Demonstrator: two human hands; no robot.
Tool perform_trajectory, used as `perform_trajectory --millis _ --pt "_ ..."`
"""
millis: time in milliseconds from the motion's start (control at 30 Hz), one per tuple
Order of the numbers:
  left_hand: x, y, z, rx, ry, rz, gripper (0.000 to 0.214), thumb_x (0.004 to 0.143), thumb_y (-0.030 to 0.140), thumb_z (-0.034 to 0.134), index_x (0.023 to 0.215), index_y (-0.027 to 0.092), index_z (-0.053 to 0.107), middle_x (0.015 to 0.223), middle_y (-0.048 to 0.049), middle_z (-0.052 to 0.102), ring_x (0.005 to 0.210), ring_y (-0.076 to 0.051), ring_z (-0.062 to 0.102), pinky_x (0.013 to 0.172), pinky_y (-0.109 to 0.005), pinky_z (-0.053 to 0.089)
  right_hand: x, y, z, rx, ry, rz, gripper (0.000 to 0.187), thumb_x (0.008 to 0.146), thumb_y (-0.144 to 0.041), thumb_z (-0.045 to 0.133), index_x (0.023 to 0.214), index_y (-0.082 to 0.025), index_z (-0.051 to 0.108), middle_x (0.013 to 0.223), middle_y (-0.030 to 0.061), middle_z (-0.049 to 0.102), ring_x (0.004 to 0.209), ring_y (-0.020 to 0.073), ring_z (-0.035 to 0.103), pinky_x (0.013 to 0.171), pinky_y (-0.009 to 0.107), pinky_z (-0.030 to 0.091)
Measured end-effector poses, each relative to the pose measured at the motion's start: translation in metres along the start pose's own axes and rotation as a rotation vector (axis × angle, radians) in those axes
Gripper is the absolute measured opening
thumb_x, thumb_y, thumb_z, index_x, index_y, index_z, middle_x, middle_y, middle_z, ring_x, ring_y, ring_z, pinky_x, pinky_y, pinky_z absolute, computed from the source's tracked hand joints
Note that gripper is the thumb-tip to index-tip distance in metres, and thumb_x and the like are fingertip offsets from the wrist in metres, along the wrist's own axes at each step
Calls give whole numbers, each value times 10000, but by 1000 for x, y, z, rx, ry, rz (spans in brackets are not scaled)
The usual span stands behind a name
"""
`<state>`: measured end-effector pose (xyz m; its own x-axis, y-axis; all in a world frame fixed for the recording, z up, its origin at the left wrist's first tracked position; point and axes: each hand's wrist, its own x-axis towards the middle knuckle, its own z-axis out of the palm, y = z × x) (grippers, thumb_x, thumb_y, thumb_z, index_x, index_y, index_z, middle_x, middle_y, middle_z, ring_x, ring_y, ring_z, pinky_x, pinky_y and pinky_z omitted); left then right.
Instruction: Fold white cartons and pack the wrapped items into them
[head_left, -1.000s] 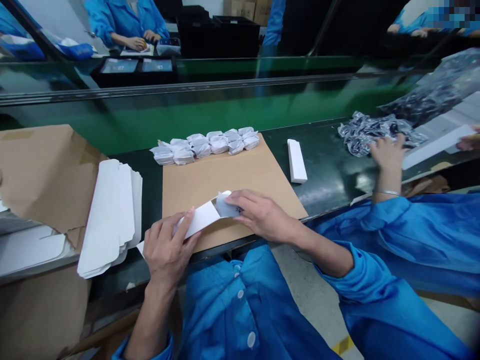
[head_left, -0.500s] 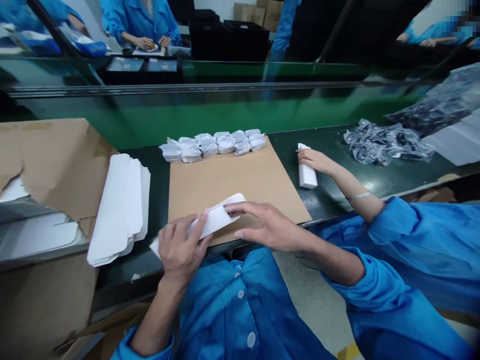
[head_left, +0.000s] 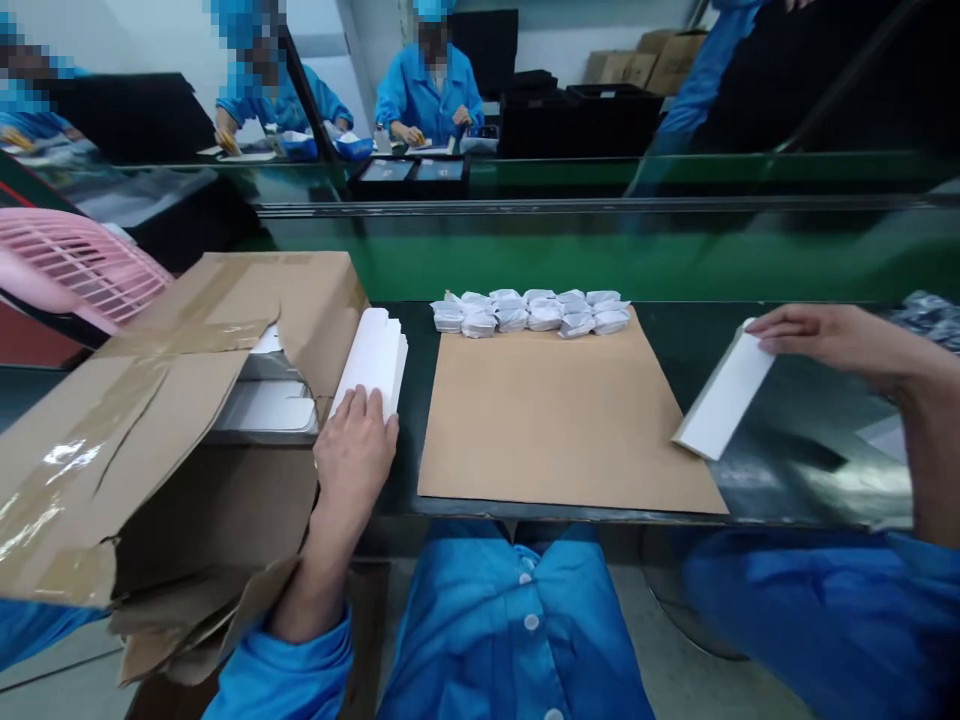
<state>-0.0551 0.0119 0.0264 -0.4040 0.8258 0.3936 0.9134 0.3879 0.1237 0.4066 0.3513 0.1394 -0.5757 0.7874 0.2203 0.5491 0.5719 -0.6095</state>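
Note:
My left hand (head_left: 356,445) lies on the near end of a stack of flat white cartons (head_left: 369,350), fingers stretched over the top; none is lifted clear. On the right, my right hand (head_left: 817,338) pinches the upper end of a long white box (head_left: 727,390). That box is tilted, and its lower end is by the right edge of a brown cardboard sheet (head_left: 555,420). Several small white wrapped packets (head_left: 529,310) stand in two rows along the sheet's far edge.
A torn brown carton (head_left: 315,310) holding more white flat cartons stands at the left, with a pink fan (head_left: 75,260) behind it. Clear plastic bags (head_left: 934,315) lie at the far right. Beyond the green partition (head_left: 600,240), several people in blue work.
The view has turned left. My left hand has left the white box and moved to the carton stack. My right hand has carried the box to the right. The co-worker's braceleted hand is out of view.

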Motion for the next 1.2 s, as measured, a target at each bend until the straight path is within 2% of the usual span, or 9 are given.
perform_trajectory --millis 100,200,367,433,533,633,833,1000,1200 --pt "-3 -13 3 17 128 -60 387 935 216 408 1213 81 642 1182 -217 684 1103 -322 656 878 -412 523 3 -31 37 79 126 -96 284 696 -470 796 634 -246 634 596 4 591 704 181 660 671 316 552" --pt "-11 9 5 26 416 -57 383 922 185 469 1268 116 617 1073 -167 736 909 -266 720 765 -342 540 -17 -115 133 249 132 -54 265 805 -463 706 949 -246 665 899 63 690 888 232 666 777 387 564" --pt "-47 82 1 -236 490 452 626 872 231 634 1449 118 418 1164 -149 711 1065 -252 682 982 -359 498 -43 -219 265 725 -137 92 433 903 -428 545 1231 -148 512 1076 100 656 893 184 633 724 309 530" --pt "-60 91 -13 -454 384 455 749 845 393 674 1482 151 364 1325 -157 618 1253 -270 570 1093 -404 422 -40 -220 265 755 -227 105 320 884 -369 564 1087 -122 562 991 68 644 838 160 594 696 268 483" --pt "-57 74 -36 -749 336 7 838 797 439 712 1504 228 315 1495 -130 452 1398 -289 404 1096 -429 415 -35 -201 225 560 -662 -95 221 862 -331 611 927 -119 596 875 20 621 760 127 546 647 223 418" --pt "-37 51 -41 -969 -125 -227 512 793 475 693 1220 197 640 1153 -88 698 1113 -283 637 854 -356 555 -43 -195 190 209 -940 -283 188 902 -310 587 950 -133 626 865 26 642 764 140 568 666 234 416" --pt "-25 45 -19 -1421 -335 -466 368 778 446 707 1003 155 694 758 -23 702 696 -167 651 589 -252 529 -92 -209 203 -447 -252 -465 722 885 -480 603 1443 -82 376 1218 204 592 1056 316 562 875 451 464" --pt "-20 33 -27 -1342 -745 -181 364 757 369 737 1066 179 705 690 -31 704 613 -157 644 517 -238 516 -98 -200 205 -418 -240 -756 589 932 -414 520 1365 -21 447 1217 209 604 1064 296 556 892 437 465" --pt "-17 33 -26 -1248 -587 -88 266 736 353 738 947 191 755 753 -61 729 609 -161 654 501 -244 525 -89 -195 192 -327 -272 -789 614 947 -461 492 1354 -3 455 1285 232 577 1133 284 555 941 424 454"
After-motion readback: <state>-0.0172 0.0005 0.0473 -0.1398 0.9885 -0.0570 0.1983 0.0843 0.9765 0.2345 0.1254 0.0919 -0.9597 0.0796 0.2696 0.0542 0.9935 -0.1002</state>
